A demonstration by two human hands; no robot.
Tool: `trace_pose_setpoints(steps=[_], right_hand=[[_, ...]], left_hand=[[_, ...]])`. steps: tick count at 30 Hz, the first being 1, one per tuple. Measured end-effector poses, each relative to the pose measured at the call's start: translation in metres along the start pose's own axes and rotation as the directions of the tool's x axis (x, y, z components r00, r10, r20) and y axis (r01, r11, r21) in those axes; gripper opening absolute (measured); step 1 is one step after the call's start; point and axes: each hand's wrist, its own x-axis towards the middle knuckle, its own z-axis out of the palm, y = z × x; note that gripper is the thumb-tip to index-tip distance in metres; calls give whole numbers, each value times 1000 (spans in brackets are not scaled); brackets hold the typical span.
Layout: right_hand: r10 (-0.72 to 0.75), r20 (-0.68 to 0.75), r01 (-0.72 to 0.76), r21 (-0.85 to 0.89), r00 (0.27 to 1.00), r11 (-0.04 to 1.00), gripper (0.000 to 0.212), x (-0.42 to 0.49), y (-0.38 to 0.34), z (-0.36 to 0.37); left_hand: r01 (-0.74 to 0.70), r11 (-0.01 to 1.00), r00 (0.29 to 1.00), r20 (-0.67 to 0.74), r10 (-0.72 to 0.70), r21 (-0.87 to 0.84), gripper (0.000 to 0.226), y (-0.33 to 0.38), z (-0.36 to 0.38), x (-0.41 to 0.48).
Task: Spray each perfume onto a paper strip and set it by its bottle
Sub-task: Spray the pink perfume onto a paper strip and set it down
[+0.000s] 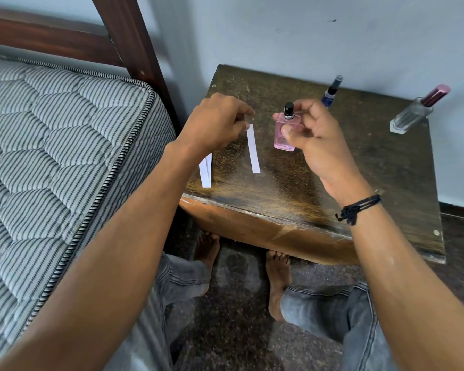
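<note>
My right hand (310, 131) grips a small pink perfume bottle (281, 135) with a black spray cap, held upright just above the wooden bedside table (292, 183). My left hand (214, 123) pinches the top end of a white paper strip (253, 148), which hangs down just left of the bottle. More white strips (206, 171) lie flat near the table's left front edge, partly under my left forearm. A slim blue spray bottle (330, 92) stands behind my right hand. A clear bottle with a pink cap (418, 109) stands at the table's back right.
A striped mattress (51, 156) on a dark wooden bed frame (129, 41) borders the table's left side. A pale wall runs behind. My legs and bare feet (277, 279) are under the table's front edge on a speckled floor.
</note>
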Motion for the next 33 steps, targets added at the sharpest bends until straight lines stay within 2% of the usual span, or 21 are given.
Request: trace_pose_setpoints(steps=[7, 13, 16, 20, 22, 27, 30, 33], right_hand=[[16, 12, -16, -38, 1000, 999, 35, 1, 5, 0], [19, 24, -18, -40, 1000, 999, 37, 3, 6, 0], [31, 41, -29, -39, 999, 999, 36, 4, 6, -2], [36, 46, -34, -44, 998, 998, 36, 4, 7, -2], [35, 50, -32, -48, 998, 998, 36, 4, 6, -2], [31, 57, -28, -54, 998, 998, 33, 5, 6, -2], [31, 59, -27, -61, 998, 998, 32, 5, 6, -2], [31, 66, -28, -51, 997, 998, 30, 5, 6, -3]], left_hand=[[79, 995, 985, -151, -88, -66, 21, -12, -6, 3], [106, 993, 985, -129, -111, -44, 18, -16, -2, 5], [117, 986, 980, -145, -134, -119, 15, -15, -3, 6], [101, 972, 949, -274, -158, -212, 18, -14, -5, 9], [162, 959, 922, -311, -231, -233, 26, -16, -2, 12], [288, 923, 946, -72, -315, -256, 46, -24, 9, 19], [292, 932, 947, -72, -313, -214, 43, -29, 14, 21], [291, 937, 941, -118, -317, -196, 28, -33, 12, 25]])
